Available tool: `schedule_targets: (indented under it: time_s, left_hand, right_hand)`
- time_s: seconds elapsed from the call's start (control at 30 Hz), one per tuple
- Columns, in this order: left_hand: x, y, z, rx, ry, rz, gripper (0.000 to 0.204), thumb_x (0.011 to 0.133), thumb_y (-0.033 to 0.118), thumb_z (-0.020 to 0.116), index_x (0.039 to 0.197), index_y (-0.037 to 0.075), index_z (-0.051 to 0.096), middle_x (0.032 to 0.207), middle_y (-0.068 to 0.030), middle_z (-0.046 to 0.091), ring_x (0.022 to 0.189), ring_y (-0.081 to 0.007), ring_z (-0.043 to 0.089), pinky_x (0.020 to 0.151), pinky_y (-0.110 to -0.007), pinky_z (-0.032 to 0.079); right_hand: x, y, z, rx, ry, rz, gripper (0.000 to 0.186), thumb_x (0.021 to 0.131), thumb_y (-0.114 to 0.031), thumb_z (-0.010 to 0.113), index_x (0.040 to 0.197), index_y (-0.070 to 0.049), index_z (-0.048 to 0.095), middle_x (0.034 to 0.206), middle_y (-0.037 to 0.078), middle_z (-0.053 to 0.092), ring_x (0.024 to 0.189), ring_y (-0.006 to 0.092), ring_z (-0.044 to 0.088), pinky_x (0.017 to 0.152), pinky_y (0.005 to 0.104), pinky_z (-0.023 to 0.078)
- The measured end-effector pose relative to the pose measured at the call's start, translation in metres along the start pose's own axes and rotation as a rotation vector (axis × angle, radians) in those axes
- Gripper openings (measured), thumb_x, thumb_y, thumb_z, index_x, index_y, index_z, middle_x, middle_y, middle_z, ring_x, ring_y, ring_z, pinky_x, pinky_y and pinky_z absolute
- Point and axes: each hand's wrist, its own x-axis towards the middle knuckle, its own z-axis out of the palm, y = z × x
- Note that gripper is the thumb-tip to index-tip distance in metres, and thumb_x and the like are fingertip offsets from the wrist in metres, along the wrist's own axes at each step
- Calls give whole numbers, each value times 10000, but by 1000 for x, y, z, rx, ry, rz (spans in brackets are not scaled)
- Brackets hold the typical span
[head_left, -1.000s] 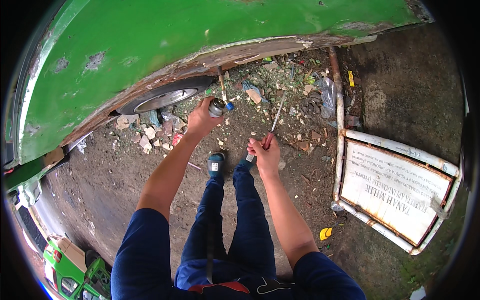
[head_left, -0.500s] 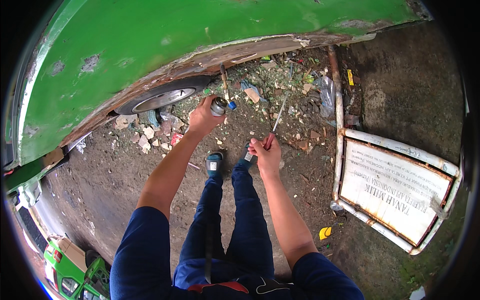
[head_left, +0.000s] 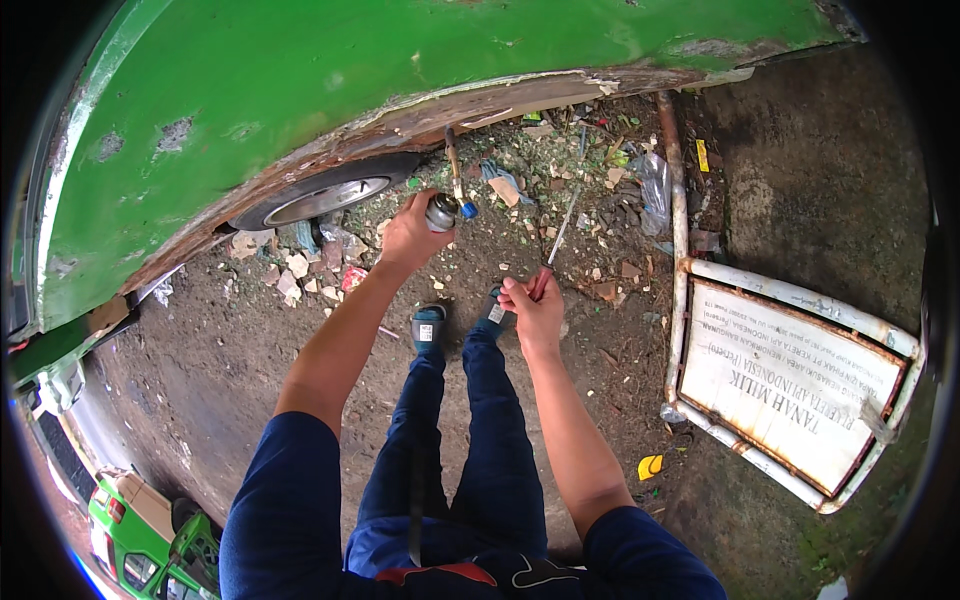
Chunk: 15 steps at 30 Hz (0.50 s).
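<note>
My left hand (head_left: 417, 234) is closed round a small metal gas canister (head_left: 441, 212) topped by a blowtorch head (head_left: 454, 160), which has a brass tube, a dark tip and a blue knob. The tip is just below or at the rusty lower edge (head_left: 356, 140) of a green vehicle panel (head_left: 320, 60); contact cannot be told. My right hand (head_left: 532, 305) is closed on the red handle of a screwdriver-like tool (head_left: 563, 226), its long metal shaft pointing up over the littered ground.
A tyre (head_left: 330, 190) shows under the panel. Broken chips and plastic litter (head_left: 655, 190) cover the ground beside it. A white framed sign (head_left: 780, 375) lies at the right with a rusty pipe (head_left: 672, 160). A small green vehicle (head_left: 140, 530) stands at lower left.
My left hand and the torch have shifted slightly right, the tip rising a little toward the rusty edge. My right hand has hardly moved.
</note>
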Motion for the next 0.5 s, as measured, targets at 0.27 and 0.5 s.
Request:
schedule_targets:
  time_s: [0.27,0.5]
  left_hand:
    - [4,15,-3,-9,-6,8,696,707,325,811,1307,116,528,1236,-144,603,1089,-372,629,925,-455,518]
    - [10,19,1,-7,-14,23,742,700,353,829,1328,118,510,1224,-175,625,1086,-389,635,918,-463,515]
  right_hand:
    - [4,-2,-3,15,2,-19,308,877,-84,755,857,-78,447,819,101,661,714,195,691,638,329,596]
    - [6,-11,-6,3,4,-22,309,877,-83,756,874,-75,447,814,94,654,714,197,691,640,333,596]
